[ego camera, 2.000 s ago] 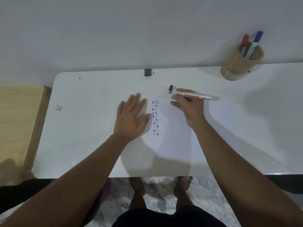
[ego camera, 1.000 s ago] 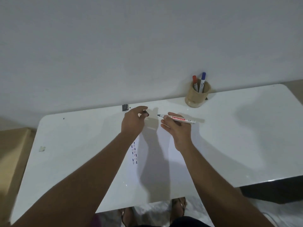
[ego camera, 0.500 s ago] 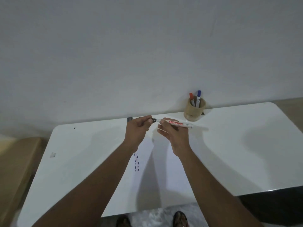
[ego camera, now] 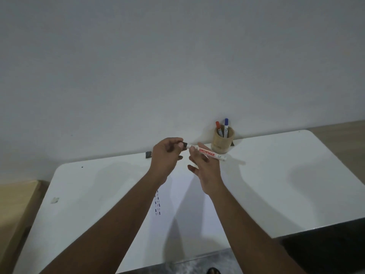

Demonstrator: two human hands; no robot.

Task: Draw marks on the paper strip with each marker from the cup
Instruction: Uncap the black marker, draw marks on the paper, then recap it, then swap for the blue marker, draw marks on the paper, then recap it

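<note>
While gripped, marker (ego camera: 209,154) between fingers (ego camera: 194,155).

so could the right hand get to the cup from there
Probably yes: the cup stands just beyond the right hand with nothing between them, but its fingers hold the marker.

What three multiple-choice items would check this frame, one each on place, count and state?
1. Where is the cup?
A. at the table's far edge by the wall
B. on the floor
C. in the left hand

2. How many markers stand in the cup?
A. none
B. two
C. five

3. What is on the tip of the Snowman marker?
A. nothing
B. a black cap
C. a red cap

Answers:
1 A, the cup stands against the wall.
2 B, a red-capped marker and a blue-capped marker stick out.
3 B, the left hand pinches the black cap at the tip; the right hand holds the barrel.
</note>
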